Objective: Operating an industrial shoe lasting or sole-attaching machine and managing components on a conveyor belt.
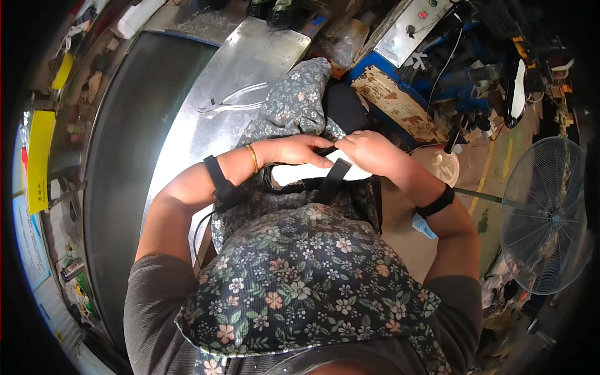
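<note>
Across my lap lies a long white-and-black piece [292, 175], shaped like the underside of a shoe, with a black edge round its white face. A black strap [332, 182] crosses over it near the middle. My left hand [303, 152] grips its far edge, thumb over the white face. At the piece's right end, my right hand [364, 150] pinches the edge with bent fingers, close to the left hand. Whatever lies between the right fingertips is hidden. Metal pincers [234, 103] with spread handles rest on the shiny metal tabletop [187, 119], beyond my left forearm.
A dark conveyor-like belt [134, 156] runs along the left. Beyond my right hand stands a blue machine with a worn panel [400, 103] and a control box [412, 31]. A large fan [553, 215] stands at the right, near a pale round tub [439, 164].
</note>
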Action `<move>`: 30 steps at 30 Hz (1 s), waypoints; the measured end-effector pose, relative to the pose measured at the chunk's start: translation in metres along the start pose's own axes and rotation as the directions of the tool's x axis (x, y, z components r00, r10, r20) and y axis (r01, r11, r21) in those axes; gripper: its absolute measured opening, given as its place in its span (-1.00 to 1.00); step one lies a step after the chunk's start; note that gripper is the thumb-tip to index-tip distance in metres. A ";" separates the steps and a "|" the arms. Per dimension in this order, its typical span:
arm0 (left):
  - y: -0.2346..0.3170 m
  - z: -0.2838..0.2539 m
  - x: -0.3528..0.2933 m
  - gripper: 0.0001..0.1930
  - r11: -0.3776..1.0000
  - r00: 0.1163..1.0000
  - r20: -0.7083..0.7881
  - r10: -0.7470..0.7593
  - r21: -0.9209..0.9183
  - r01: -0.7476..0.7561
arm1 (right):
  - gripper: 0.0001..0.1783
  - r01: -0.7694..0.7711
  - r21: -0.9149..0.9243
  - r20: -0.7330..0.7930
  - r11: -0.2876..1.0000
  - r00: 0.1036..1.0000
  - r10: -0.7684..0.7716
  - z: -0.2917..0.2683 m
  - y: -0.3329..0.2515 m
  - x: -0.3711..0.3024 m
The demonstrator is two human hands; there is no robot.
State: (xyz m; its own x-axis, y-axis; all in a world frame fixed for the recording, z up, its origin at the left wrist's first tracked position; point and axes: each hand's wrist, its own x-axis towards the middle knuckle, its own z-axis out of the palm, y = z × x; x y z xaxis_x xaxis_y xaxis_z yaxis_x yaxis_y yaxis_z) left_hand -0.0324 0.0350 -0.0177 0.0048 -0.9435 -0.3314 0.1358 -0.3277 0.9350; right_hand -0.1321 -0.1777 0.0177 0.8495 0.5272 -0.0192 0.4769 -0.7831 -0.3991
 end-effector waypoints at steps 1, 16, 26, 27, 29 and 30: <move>0.000 0.001 0.000 -0.42 0.994 0.999 0.041 -0.023 -0.102 0.027 | -0.92 0.024 0.002 -0.041 1.000 0.999 -0.024 0.002 0.003 0.001; -0.005 -0.005 -0.005 -0.43 0.982 0.993 0.052 -0.107 -0.148 0.114 | -0.89 0.055 -0.097 0.068 0.994 0.996 -0.049 0.003 0.001 0.005; -0.021 -0.005 -0.009 -0.46 0.996 1.000 0.004 -0.022 -0.090 0.022 | -0.88 -0.055 -0.033 0.197 0.998 0.979 0.061 -0.007 -0.008 0.025; -0.019 -0.004 -0.011 -0.45 0.987 0.999 0.025 -0.038 -0.158 0.042 | -0.88 -0.048 -0.029 0.216 0.998 0.975 0.053 -0.007 -0.009 0.024; -0.016 -0.005 -0.012 -0.45 0.987 0.999 0.015 -0.034 -0.155 0.036 | -0.89 -0.041 -0.032 0.233 0.999 0.971 0.048 -0.007 -0.007 0.026; -0.012 -0.005 -0.014 -0.45 0.991 0.999 0.018 -0.033 -0.128 0.035 | -0.90 -0.008 -0.043 0.207 0.999 0.978 0.017 -0.005 -0.006 0.025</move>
State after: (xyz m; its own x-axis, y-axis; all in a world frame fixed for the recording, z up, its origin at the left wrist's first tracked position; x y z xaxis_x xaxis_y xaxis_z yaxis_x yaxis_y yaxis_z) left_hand -0.0291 0.0521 -0.0251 -0.0176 -0.9327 -0.3601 0.2615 -0.3520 0.8987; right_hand -0.1125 -0.1611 0.0239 0.7924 0.5709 -0.2149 0.4796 -0.8008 -0.3587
